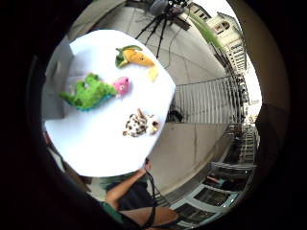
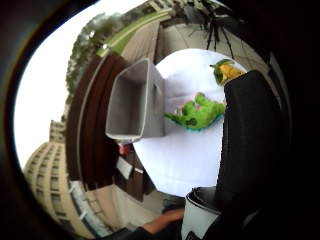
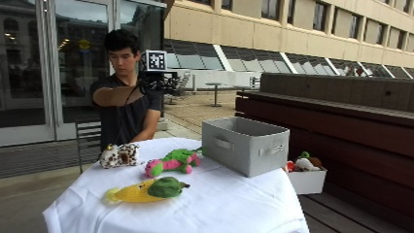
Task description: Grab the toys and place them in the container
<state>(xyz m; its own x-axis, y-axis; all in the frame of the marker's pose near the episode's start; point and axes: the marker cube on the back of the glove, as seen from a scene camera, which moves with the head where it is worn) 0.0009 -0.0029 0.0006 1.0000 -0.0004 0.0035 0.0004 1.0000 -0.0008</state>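
With my gloved right hand [image 3: 152, 83] raised high over the bench [image 3: 213, 204], fingers unreadable, I judge the green dinosaur toy [image 3: 173, 161] just beside the grey container [image 3: 244, 145] soft, light, best pinched around its belly.

outdoor paved terrace in daylight; a white-clothed table [image 3: 213, 204], dark wooden bench [image 3: 336, 104], beige building [image 3: 271, 22] with windows behind.

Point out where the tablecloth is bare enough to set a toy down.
Bare cloth lies along the near edge in front of the yellow-green toy and beside the grey bin. Crowded between the spotted toy and the green dinosaur.
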